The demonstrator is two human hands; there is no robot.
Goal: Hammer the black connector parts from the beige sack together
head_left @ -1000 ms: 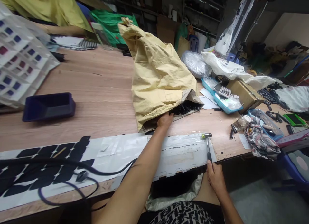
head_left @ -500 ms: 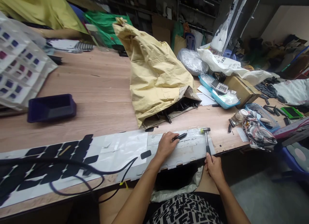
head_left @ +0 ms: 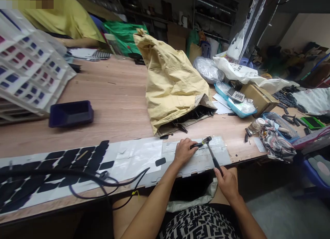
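My left hand (head_left: pixel 184 151) rests on the pale work board (head_left: pixel 219 153), its fingers closed on a slim black handle-like piece (head_left: pixel 196 145) that points right. My right hand (head_left: pixel 228 182) grips a small hammer (head_left: pixel 213 156) by its dark handle. The hammer's yellow-and-black head is at the right end of the black piece; whether the two touch I cannot tell. Just beyond the left hand, a yellow sack (head_left: pixel 175 84) lies with its mouth towards me, black parts showing inside. A flat black rounded piece (head_left: pixel 160 161) lies left of that hand.
Rows of flat black pieces (head_left: pixel 85 158) lie on white sheeting at left, crossed by a black cable (head_left: pixel 90 179). Behind are a dark blue tray (head_left: pixel 71 116) and a white basket (head_left: pixel 33 67). At right stand a jar (head_left: pixel 256 126) and a carton (head_left: pixel 259 98). A person in yellow sits far left.
The hammer has swung left, its head moving from the board's right side to the black piece's end. My left hand still holds that piece. The view has shifted slightly.
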